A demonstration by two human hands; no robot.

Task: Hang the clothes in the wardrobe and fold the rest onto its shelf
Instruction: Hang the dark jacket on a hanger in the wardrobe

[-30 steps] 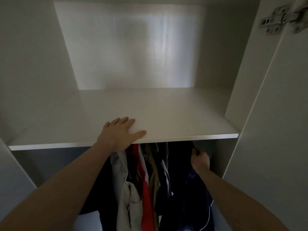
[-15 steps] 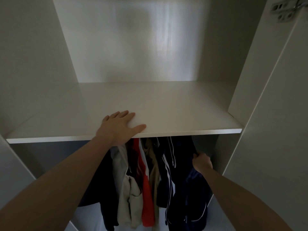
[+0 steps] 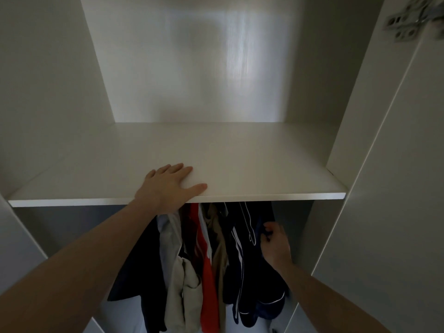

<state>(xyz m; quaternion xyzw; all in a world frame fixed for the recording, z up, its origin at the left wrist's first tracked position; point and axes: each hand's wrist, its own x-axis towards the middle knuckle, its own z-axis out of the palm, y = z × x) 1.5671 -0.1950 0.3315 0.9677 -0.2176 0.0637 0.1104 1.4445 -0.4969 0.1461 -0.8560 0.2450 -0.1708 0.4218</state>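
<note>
The left hand (image 3: 168, 186) lies flat at the centre of the frame on the front edge of the white shelf (image 3: 240, 159), fingers straight and thumb spread along the edge. Below the shelf, at lower centre, the clothes (image 3: 211, 260) hang close together. At their right end the right hand (image 3: 275, 243) pinches the dark navy garment (image 3: 249, 280) with curled fingers.

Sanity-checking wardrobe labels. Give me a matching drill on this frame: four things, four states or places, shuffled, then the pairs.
Things:
1. left hand
2. right hand
3. red garment
4. hinge

States or places:
A. pinches dark navy clothing
B. top right, on the door
C. flat on the shelf edge
D. hangs between beige pieces under the shelf

Pairs: 1-C, 2-A, 3-D, 4-B
</note>
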